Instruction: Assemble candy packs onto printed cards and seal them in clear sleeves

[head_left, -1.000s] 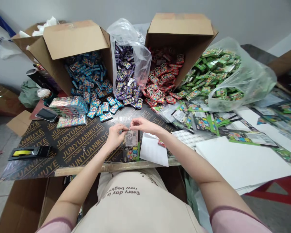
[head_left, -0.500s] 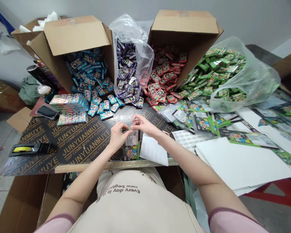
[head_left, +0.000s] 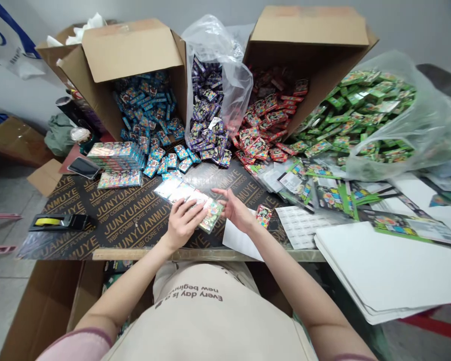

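My left hand (head_left: 182, 224) grips a long clear pouch filled with colourful packets (head_left: 188, 197), held flat and slanting over the dark plywood tabletop (head_left: 128, 220). My right hand (head_left: 236, 209) hovers just right of the pouch's near end, fingers spread, holding nothing. A single red packet (head_left: 263, 215) lies beside my right wrist, next to a white sheet (head_left: 240, 239). Behind the hands, small packets spill out in colour groups: blue packets (head_left: 150, 115), purple packets (head_left: 210, 120), red packets (head_left: 266, 120) and green packets (head_left: 357, 110).
Two open cardboard boxes (head_left: 131, 47) and two clear plastic bags (head_left: 421, 125) stand at the back. Stacked filled pouches (head_left: 116, 155), a phone (head_left: 83, 167) and a tape dispenser (head_left: 58, 221) lie on the left. Green header cards (head_left: 330, 193), a label sheet (head_left: 300, 225) and white boards (head_left: 391, 265) lie on the right.
Both hands were pinching the top of an upright pouch at the table edge. Now the pouch lies turned flat in my left hand, and my right hand has let go and opened.
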`<state>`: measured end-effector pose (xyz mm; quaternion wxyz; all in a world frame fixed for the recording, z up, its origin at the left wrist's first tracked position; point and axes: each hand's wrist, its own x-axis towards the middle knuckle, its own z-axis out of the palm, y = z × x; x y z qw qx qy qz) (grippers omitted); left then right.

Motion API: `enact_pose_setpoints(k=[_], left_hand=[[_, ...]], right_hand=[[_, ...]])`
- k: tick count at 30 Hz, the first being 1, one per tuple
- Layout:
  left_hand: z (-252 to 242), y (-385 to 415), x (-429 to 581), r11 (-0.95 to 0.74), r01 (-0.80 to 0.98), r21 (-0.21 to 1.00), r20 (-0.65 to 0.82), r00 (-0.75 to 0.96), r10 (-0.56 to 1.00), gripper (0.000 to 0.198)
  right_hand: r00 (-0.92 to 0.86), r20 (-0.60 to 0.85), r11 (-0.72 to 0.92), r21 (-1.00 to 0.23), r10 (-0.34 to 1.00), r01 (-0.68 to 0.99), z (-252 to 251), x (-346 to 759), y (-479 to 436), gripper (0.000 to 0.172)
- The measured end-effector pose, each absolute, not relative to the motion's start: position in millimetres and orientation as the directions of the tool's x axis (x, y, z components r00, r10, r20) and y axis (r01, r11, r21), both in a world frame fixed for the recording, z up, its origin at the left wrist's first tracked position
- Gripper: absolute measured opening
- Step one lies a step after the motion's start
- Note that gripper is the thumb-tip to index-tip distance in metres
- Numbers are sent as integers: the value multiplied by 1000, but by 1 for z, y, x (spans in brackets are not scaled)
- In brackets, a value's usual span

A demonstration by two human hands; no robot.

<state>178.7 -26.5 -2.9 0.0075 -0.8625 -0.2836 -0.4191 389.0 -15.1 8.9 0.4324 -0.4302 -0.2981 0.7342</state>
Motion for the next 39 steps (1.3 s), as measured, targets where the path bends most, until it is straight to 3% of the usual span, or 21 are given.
enact_pose_setpoints(k=[3, 11, 14, 16, 18, 20, 22, 24, 26, 28, 32, 35, 39], left_hand=[[-9, -25, 178, -848, 509, 148, 719, 533, 446, 35], [-23, -27, 181, -829, 534, 165, 703, 527, 479, 37], [-22, -25, 177, -764, 582, 278, 670, 453, 588, 43], [-21, -22, 174, -609, 617, 498, 608, 252, 753, 47], [-21, -16, 173, -362, 464, 809, 410, -4, 912, 53], [-23, -9, 178, -50, 112, 992, 57, -54, 997, 54], [-26, -2, 186, 214, -177, 960, -208, 56, 977, 48], [-29, 3, 194, 316, -318, 894, -308, 78, 948, 44], [-31, 7, 198, 333, -386, 861, -355, 12, 935, 47], [-33, 9, 195, 377, -413, 829, -409, 12, 913, 48], [-35, 8, 184, 438, -399, 805, -441, 90, 893, 46], [-34, 10, 181, 416, -328, 848, -398, 123, 909, 45], [-27, 21, 178, 209, -218, 953, -195, 82, 977, 64]], right_hand=[[-247, -320, -397, -829, 915, -395, 10, 380, -21, 55], [-263, -253, -342, -856, 931, -388, -5, 378, -23, 60], [-201, -217, -272, -912, 955, -307, -8, 381, -21, 60], [-44, -142, -148, -978, 989, -150, -9, 382, -23, 56], [109, 11, -3, -993, 994, 122, -10, 379, -30, 47], [68, 165, 127, -916, 984, 381, -12, 370, -42, 38], [-140, 238, 276, -817, 961, 506, -15, 357, -55, 34], [-337, 277, 424, -737, 900, 526, -19, 351, -63, 35], [-374, 312, 482, -664, 873, 571, -22, 363, -64, 42], [-243, 309, 387, -599, 919, 701, -27, 395, -58, 49], [99, 111, -54, -349, 989, 936, -45, 475, -38, 27], [102, 32, -92, -228, 994, 969, -64, 501, -35, 15], [94, 82, -68, -275, 992, 959, -79, 494, -42, 11]])
